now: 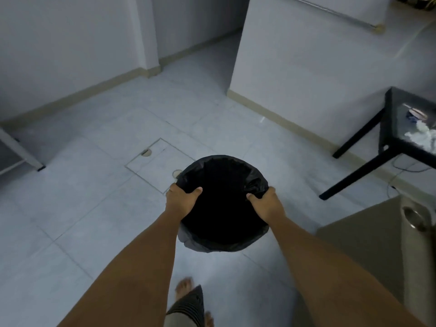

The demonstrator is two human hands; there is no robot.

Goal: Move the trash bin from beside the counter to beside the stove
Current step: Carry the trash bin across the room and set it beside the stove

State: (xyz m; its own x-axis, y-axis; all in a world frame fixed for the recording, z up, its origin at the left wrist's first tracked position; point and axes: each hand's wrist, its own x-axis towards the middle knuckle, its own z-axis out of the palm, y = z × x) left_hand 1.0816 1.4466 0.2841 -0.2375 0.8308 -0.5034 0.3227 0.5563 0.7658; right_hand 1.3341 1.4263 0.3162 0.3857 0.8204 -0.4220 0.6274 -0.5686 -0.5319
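Observation:
The trash bin (pixel 223 208) is round and lined with a black plastic bag; I look straight down into its dark inside. It hangs above the tiled floor in the middle of the view. My left hand (pixel 181 200) grips the rim on the left side, thumb inside the bin. On the opposite side my right hand (pixel 266 205) grips the rim the same way. No stove is in view.
A black table (pixel 387 147) with white crumpled paper and a small cup stands at the right. A grey counter corner (pixel 368 237) sits at lower right. A floor hatch (pixel 160 161) lies ahead. White walls enclose a passage at the top. My bare feet (pixel 185 286) show below.

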